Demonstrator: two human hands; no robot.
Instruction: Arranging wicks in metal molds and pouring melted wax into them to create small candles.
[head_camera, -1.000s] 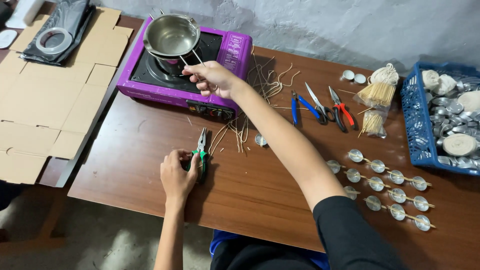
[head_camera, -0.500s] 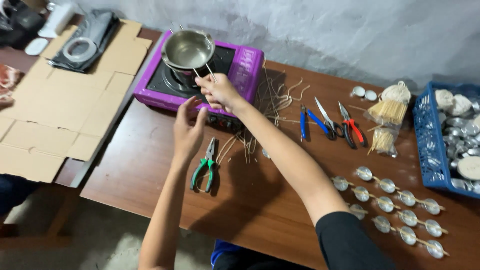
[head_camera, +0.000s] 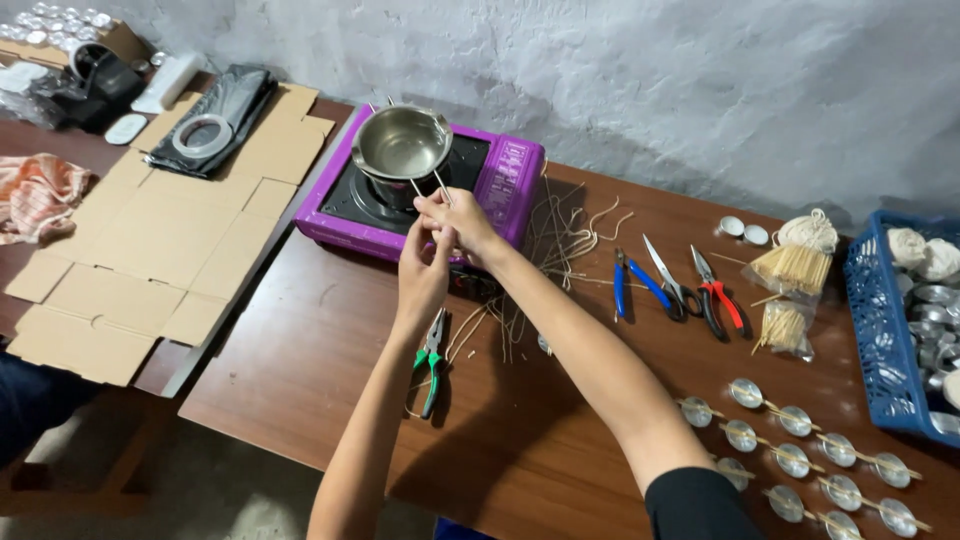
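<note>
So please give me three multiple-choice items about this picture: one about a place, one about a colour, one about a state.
1. Where do the green-handled pliers lie?
A. on the wooden table
B. in the blue basket
C. on the cardboard

2. What colour is the stove?
A. red
B. purple
C. white

3. What do the left hand and right hand do?
A. rest flat on the table
B. hold thin sticks at the metal pot
C. grip scissors

Key: 1 A, they rest on the brown tabletop under the left arm; 2 B, its body is purple; 3 B, fingers pinch sticks by the pot's rim.
</note>
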